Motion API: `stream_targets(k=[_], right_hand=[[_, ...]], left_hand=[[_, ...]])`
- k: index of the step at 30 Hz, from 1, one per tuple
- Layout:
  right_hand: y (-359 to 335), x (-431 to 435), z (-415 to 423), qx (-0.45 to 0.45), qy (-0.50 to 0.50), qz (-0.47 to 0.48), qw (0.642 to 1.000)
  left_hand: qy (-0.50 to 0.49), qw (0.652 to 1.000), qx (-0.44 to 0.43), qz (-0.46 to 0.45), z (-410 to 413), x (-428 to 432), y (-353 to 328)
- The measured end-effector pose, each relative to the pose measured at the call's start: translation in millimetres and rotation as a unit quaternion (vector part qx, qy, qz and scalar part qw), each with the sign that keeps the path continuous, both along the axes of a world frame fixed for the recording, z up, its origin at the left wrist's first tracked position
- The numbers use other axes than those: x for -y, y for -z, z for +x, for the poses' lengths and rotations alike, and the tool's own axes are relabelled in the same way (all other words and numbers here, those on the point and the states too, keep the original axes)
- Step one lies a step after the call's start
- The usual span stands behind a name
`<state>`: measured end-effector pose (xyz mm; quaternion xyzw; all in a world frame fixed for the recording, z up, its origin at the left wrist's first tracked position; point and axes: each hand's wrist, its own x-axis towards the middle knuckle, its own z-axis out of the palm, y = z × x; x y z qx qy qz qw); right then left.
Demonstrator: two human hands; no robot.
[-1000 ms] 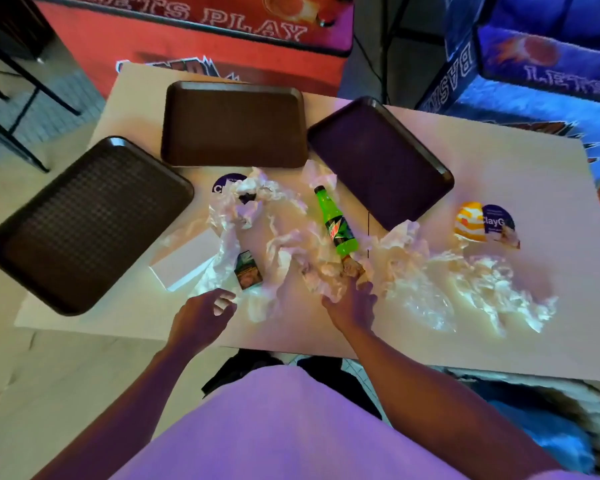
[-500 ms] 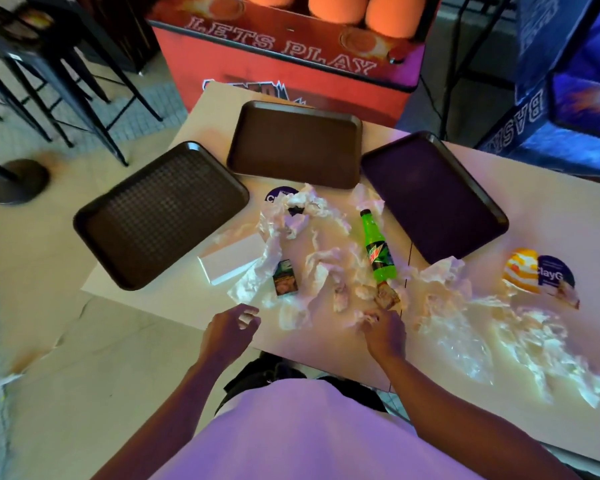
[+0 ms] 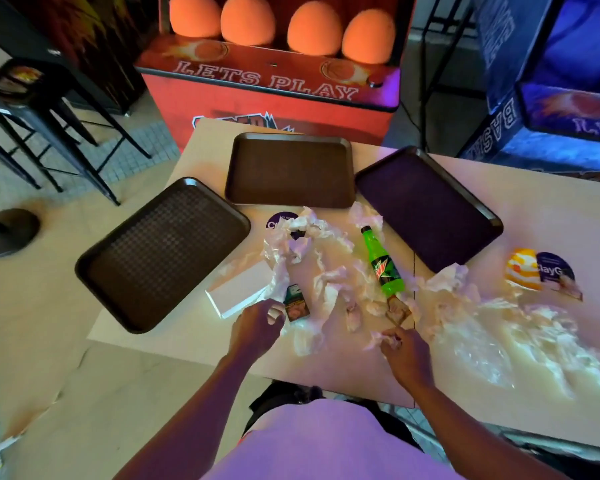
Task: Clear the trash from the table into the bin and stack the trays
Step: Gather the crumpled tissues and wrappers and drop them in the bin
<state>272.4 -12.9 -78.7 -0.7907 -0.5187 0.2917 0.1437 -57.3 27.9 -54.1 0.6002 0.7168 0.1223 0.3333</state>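
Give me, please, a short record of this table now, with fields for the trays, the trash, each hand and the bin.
trays: left tray, middle tray, right tray; side by side, not stacked
trash: green bottle lying down, white box, small pack, crumpled paper across the table
left hand: curled beside the small pack; grip unclear
right hand: pinches a paper scrap
bin: not in view

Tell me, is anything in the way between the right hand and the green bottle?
Yes, but only small stuff. The right hand is at a paper scrap. Between it and the green bottle lie a small brown wrapper, right at the bottle's base, and crumpled napkins. Nothing tall blocks the way.
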Motion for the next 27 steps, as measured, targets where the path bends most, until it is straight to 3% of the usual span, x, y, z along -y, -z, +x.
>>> stream_targets(k=[6, 13, 18, 27], right_hand=[[-2.7, 7.7, -6.1, -0.001, 0.024, 0.001, 1.000], [-12.6, -13.6, -26.6, -0.009, 0.056, 0.015, 0.998], [-16.8, -23.2, -42.3, -0.021, 0.062, 0.039, 0.997], [-18.7, -17.5, -58.0, -0.028, 0.084, 0.042, 0.995]], left_hand=[[0.171, 0.972, -0.147, 0.072, -5.5, -39.8, -1.5], [0.364, 0.876, -0.312, 0.058, -7.7, -85.3, 10.1], [0.427, 0.823, -0.371, 0.057, -9.7, -99.3, 18.1], [0.400, 0.857, -0.308, 0.100, -19.7, -107.8, 6.5]])
